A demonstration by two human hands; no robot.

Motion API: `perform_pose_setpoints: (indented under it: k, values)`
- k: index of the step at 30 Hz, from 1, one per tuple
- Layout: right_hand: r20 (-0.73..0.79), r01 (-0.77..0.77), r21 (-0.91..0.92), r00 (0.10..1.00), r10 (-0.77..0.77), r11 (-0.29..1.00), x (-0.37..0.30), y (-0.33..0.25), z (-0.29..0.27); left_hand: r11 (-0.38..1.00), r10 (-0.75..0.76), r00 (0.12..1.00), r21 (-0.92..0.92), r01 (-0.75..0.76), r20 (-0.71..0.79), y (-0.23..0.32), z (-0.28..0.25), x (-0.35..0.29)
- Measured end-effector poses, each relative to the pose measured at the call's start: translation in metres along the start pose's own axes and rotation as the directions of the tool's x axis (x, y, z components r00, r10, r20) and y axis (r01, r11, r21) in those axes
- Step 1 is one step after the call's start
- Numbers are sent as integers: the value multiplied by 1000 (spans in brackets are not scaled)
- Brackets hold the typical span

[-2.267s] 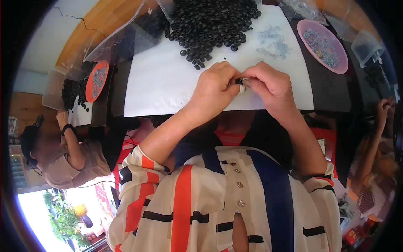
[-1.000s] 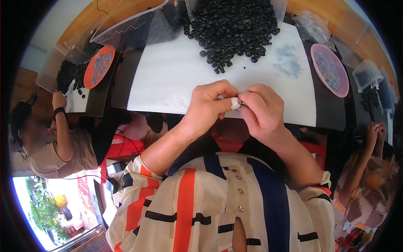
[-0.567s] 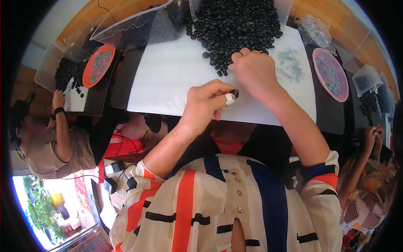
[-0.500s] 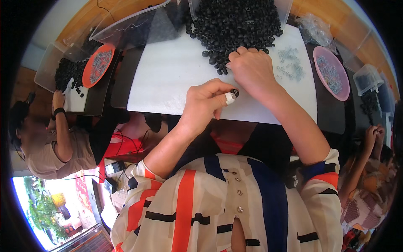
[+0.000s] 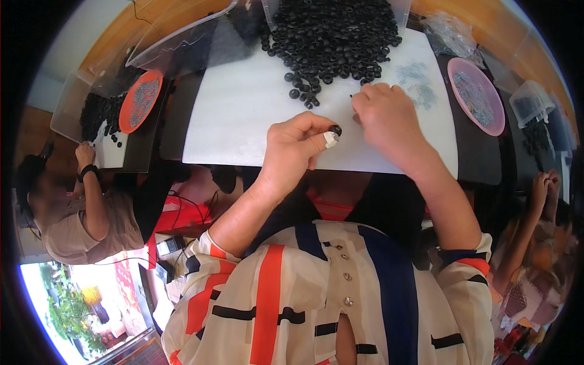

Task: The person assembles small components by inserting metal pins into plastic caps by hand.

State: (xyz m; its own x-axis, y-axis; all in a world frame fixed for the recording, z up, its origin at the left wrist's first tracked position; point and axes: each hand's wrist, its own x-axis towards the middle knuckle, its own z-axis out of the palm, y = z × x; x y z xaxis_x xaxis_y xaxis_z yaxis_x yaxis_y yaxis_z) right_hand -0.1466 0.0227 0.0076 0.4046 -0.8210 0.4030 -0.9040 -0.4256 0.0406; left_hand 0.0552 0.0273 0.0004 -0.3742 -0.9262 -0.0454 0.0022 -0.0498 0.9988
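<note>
My left hand [image 5: 295, 146] pinches a small black rubber ring [image 5: 335, 129] between thumb and a taped fingertip, just above the near edge of the white sheet [image 5: 243, 115]. My right hand [image 5: 384, 118] rests knuckles-up on the sheet beside it, fingers curled down near the edge of a big heap of black rings [image 5: 331, 36]. What lies under its fingertips is hidden. A scatter of small grey metal parts [image 5: 417, 82] lies just right of that hand.
A pink plate [image 5: 476, 94] of grey parts sits at the right, with a clear bag [image 5: 450, 33] behind it. An orange plate [image 5: 140, 100] and a bin of rings [image 5: 97, 112] stand at the left, where another person [image 5: 79, 201] works. A further person [image 5: 541, 201] sits at the right.
My hands were together working a ring. The right hand then left it, reached up to the heap of rings and has come back down the sheet. The left hand keeps the ring.
</note>
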Motion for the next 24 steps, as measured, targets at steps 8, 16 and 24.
perform_pose_setpoints:
  k: [8,16,24]
  values:
    - [-168,-123,628,943,288,768,-20,-1,0,1000,-31,999,7,30,40,2,11,14]
    - [-114,-96,867,917,382,490,-22,-2,1,990,-48,995,-131,59,85,-3,22,21]
    - [-120,-82,922,867,483,377,-27,-7,3,975,-80,995,-203,92,67,0,26,22]
